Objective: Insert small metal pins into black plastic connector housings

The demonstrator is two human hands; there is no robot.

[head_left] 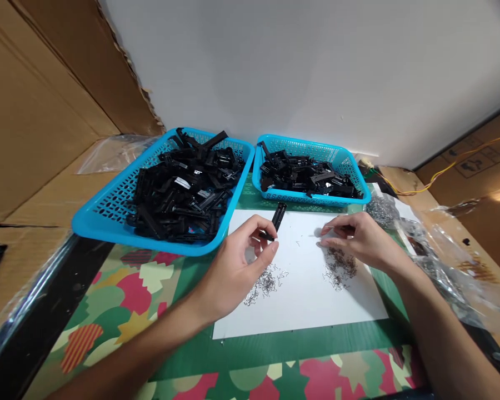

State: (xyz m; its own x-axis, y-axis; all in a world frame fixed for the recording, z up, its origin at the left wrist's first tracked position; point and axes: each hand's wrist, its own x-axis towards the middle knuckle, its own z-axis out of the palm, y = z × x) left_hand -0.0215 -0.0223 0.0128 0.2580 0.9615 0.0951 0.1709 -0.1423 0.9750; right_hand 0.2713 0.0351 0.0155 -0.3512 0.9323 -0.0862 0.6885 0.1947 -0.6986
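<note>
My left hand (237,266) pinches a small black plastic part (266,236) between thumb and fingers, above the white sheet (300,311). Just behind it, another long black plastic piece (279,214) lies at the sheet's far edge. Beneath my left hand spreads a pile of small bent metal wire clips (268,281). On the right, my right hand (358,236) has thumb and fingertips drawn close together over a second pile of small wire pieces (339,269), browner in tone. Whatever sits between those right fingertips is too small to make out.
A large blue basket (108,228) heaped with black plastic parts stands at the left. A smaller blue basket (316,197) of similar parts is at the back. Clear plastic bags (437,272) and a yellow cable (441,172) lie right. Cardboard walls flank both sides.
</note>
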